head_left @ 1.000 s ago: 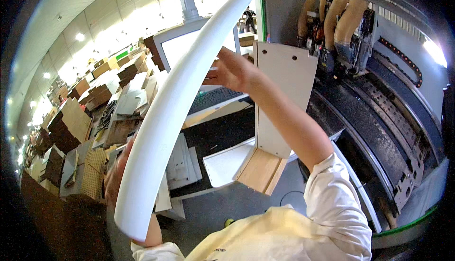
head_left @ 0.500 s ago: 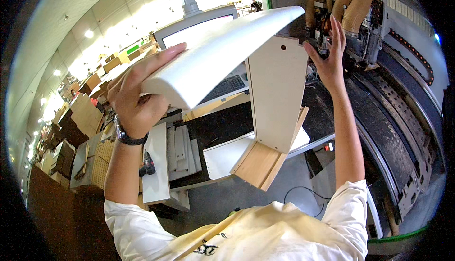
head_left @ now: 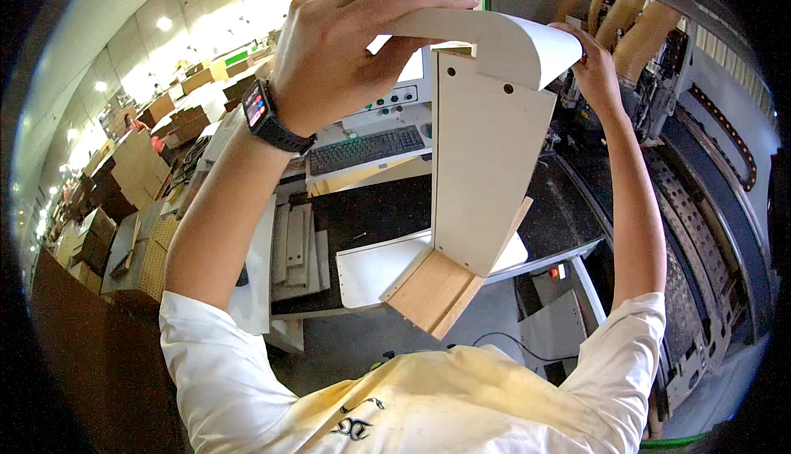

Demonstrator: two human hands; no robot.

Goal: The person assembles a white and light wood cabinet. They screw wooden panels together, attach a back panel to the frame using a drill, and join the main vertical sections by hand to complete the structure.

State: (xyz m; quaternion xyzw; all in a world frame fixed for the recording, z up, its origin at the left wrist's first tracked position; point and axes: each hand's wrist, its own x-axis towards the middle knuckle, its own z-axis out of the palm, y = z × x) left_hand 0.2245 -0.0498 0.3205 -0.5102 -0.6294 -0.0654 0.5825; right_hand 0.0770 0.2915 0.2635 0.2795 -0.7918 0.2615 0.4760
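A white board with a rounded end (head_left: 527,46) is held at the top of an upright white panel (head_left: 486,166), overlapping the panel's upper edge. My left hand (head_left: 354,46) is closed round the board's left part, fingers over the top and thumb beneath. At its right end my right hand (head_left: 593,71) grips it, with the fingers partly hidden. The upright panel shows dark round holes near its top. Its foot meets a light wooden piece (head_left: 432,289) with a grooved edge, which juts toward me. Under these lies a flat white board (head_left: 375,269).
The dark worktable (head_left: 387,198) carries a stack of narrow pale boards (head_left: 298,248) at left. Behind it are a keyboard (head_left: 367,149) and a control console. A large machine with hoses (head_left: 647,34) and rails stands at right. A cable (head_left: 503,339) hangs below the table.
The rounded white board has moved right and turned, coming to the upright panel's top. My left hand moved up and right with it; my right hand, open before, has closed on its right end.
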